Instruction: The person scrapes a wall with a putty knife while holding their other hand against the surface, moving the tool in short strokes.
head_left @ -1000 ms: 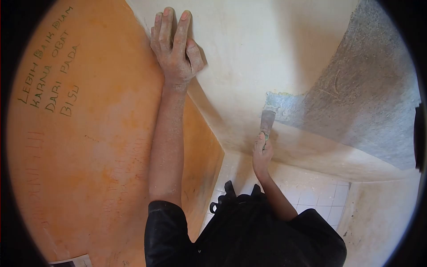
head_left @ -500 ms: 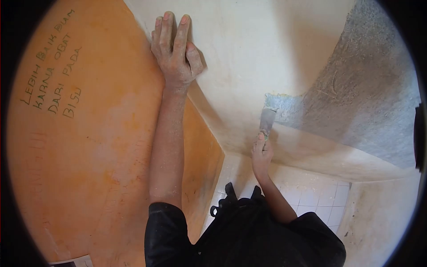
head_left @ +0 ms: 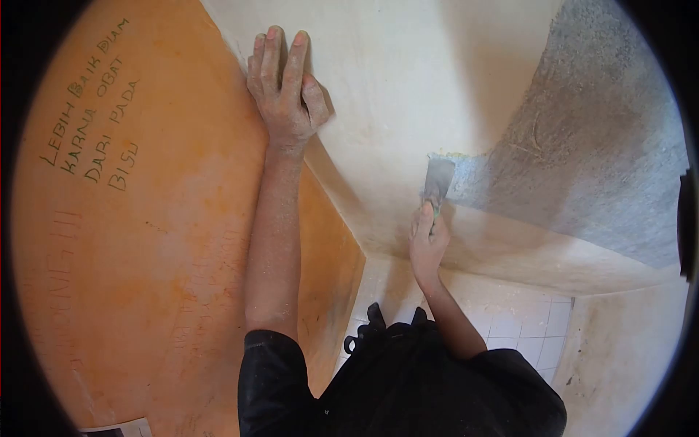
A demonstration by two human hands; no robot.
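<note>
My left hand [head_left: 286, 95] rests on the cream wall [head_left: 393, 80] near the corner, its fingers stretched out and its skin dusty. In my right hand [head_left: 428, 237] is a scraper [head_left: 440, 178] with a wide metal blade, my fingers wrapped round its handle. The blade lies against the wall at the left end of a rough grey patch [head_left: 590, 124], where the cream coat is gone. Yellowish flakes show along the patch's upper edge near the blade. Part of the scraper's handle is hidden by my fingers.
An orange wall [head_left: 160, 240] with handwriting on it stands close on my left and meets the cream wall in a corner. White floor tiles [head_left: 517, 324] with pale debris lie below. At lower right is another stained pale wall [head_left: 619, 357]. A paper [head_left: 135, 428] shows at bottom left.
My right hand has pushed the scraper slightly up and left, so its blade now covers the left end of the grey patch. My left hand stays on the wall.
</note>
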